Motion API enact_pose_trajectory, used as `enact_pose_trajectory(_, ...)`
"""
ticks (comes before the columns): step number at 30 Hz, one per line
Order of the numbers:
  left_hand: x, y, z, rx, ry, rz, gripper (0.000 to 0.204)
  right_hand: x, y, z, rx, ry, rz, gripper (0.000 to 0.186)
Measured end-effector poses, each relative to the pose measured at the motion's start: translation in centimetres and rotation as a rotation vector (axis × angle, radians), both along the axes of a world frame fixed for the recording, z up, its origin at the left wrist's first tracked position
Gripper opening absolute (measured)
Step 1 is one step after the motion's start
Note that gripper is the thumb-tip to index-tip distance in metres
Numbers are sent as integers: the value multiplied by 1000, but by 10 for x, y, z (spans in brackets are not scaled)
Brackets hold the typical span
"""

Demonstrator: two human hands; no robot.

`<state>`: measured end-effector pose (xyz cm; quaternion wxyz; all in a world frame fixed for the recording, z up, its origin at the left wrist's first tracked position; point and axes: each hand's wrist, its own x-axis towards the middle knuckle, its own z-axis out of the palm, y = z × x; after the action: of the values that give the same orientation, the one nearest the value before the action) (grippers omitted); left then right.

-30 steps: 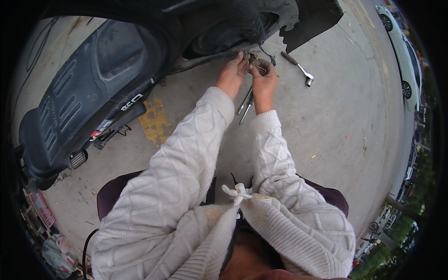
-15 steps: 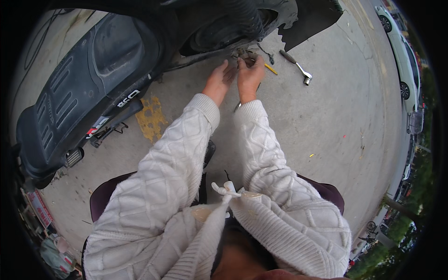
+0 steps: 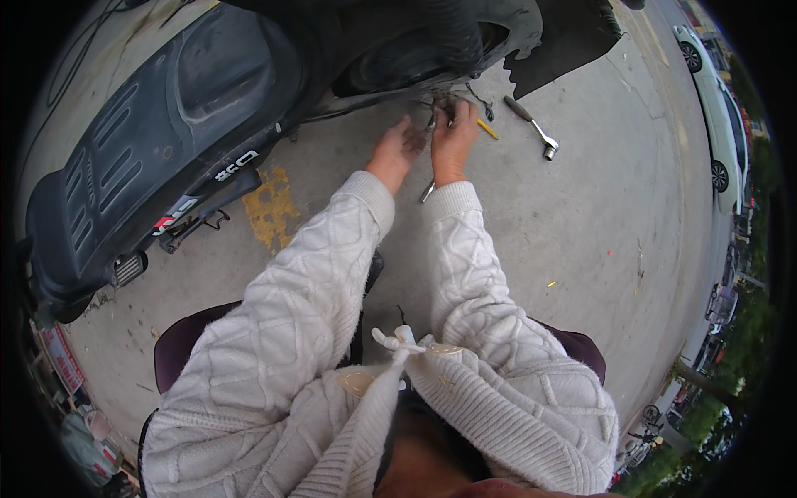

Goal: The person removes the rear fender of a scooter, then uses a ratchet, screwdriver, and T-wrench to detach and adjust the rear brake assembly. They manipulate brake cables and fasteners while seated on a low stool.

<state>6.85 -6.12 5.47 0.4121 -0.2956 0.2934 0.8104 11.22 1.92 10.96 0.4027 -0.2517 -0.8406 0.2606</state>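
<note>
A dark grey motor scooter (image 3: pixel 220 70) takes up the upper left, its wheel area (image 3: pixel 407 62) just beyond my hands. My right hand (image 3: pixel 452 148) is closed at its low edge, fingertips around a small dirty metal part (image 3: pixel 445 100) whose kind I cannot make out. To its left, my left hand (image 3: pixel 398 154) is open, fingers stretched up and slightly apart, apparently holding nothing. A slim metal tool (image 3: pixel 427 192) lies on the ground by my right wrist, partly hidden. Beside the right fingers are a yellow stick-like piece (image 3: pixel 487 129) and a thin black cable (image 3: pixel 484 101).
A ratchet wrench with a socket (image 3: pixel 535 129) lies on the concrete (image 3: pixel 564 216) to the right. The scooter's pedal or footrest (image 3: pixel 207 207) juts out at left. A dark panel with a jagged edge (image 3: pixel 564 50) overhangs at the top. White cars (image 3: pixel 716 116) stand far right.
My left hand has moved slightly away from the part, its fingers spreading a little. The right hand stays at the part. The whole view has shifted slightly.
</note>
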Motion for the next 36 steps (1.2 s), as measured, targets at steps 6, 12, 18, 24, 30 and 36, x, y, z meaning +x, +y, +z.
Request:
enact_pose_trajectory(6, -3, -3, 0, -8, -66, -10, 29, -3, -5, -4, -350, 42, -20, 17)
enact_pose_trajectory(12, -4, -3, -1, -32, -77, -2, 29, -4, -6, 1, -793, 205, 92, 19)
enact_pose_trajectory(18, -4, -5, -4, -40, -86, 3, 27, 2, -2, 8, -67, -109, 17, 27)
enact_pose_trajectory(24, -4, -8, -7, -86, -60, 2, 38, -5, -1, 1, -58, -298, -32, 31)
enact_pose_trajectory(30, -7, -9, -10, -72, -46, -30, 24, 1, 19, 8, -1552, 68, 297, 41)
enact_pose_trajectory(36, -8, -13, -10, -72, -52, -35, 22, 2, 33, 11, -1978, 262, 393, 31)
